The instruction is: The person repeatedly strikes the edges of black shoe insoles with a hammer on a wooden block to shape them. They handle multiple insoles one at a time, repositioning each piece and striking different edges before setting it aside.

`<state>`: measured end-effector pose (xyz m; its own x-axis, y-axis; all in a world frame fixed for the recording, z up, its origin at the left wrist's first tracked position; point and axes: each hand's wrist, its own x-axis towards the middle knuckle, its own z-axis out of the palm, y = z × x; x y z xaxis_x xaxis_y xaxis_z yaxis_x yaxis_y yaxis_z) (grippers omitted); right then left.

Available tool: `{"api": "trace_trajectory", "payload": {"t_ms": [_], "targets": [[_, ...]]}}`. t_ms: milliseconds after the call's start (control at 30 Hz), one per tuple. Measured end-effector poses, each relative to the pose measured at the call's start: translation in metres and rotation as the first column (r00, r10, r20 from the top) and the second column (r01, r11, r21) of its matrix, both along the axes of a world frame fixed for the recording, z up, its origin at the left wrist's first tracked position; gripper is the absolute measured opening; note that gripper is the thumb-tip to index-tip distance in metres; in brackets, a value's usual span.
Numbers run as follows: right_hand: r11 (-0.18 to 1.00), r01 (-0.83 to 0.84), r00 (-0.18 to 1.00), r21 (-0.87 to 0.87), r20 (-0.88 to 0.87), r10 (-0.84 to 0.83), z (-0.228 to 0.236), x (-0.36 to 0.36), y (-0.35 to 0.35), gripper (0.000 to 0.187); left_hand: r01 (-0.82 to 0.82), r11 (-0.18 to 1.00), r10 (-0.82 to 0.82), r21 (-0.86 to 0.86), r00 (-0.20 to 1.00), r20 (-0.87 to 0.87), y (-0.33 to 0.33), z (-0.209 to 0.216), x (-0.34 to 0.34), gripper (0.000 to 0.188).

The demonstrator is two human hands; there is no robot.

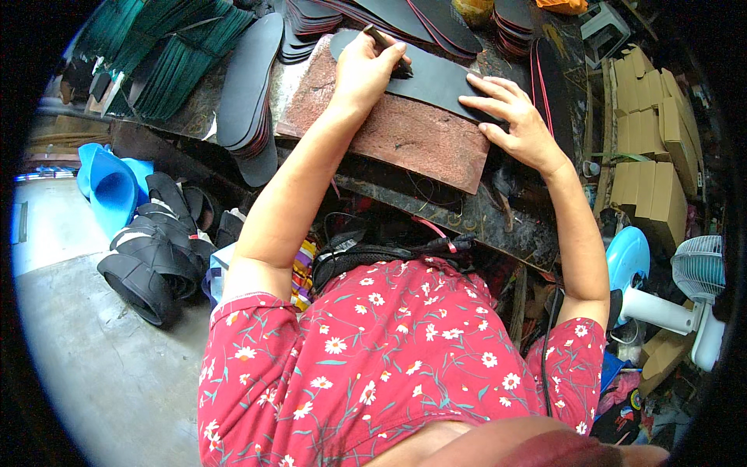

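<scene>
A black sole-shaped sheet lies across a rough reddish-brown board on the workbench. My left hand is closed around a short, dark, stick-like tool over the sheet's left part. Its dark lower end comes close to the sheet; whether it touches, I cannot tell. At the sheet's right end my right hand lies with fingers spread, the fingertips on the black surface and the thumb by the near edge. Left of the board sits a stack of black soles with reddish edges.
More black soles lie along the bench's back. Bundled green sheets stand at the far left. Black rolled pieces and a blue plastic item are on the left. Cardboard boxes and a fan stand at the right.
</scene>
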<state>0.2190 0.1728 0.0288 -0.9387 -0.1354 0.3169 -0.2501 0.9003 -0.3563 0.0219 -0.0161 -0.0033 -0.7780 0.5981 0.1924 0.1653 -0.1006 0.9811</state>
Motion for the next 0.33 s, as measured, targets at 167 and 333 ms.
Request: {"api": "trace_trajectory", "payload": {"t_ms": [167,333], "targets": [[0.978,0.182,0.98,-0.104,0.096,-0.172,0.025,0.048,-0.003,0.045,-0.161,0.987,0.161,0.014,0.979,-0.124,-0.002,-0.007,0.004,0.015],[0.912,0.361,0.766,0.198,0.496,-0.41,0.038,0.111,-0.006,0.048,-0.18,0.983,0.171,-0.044,0.974,-0.15,-0.004,-0.001,0.002,0.016]]}}
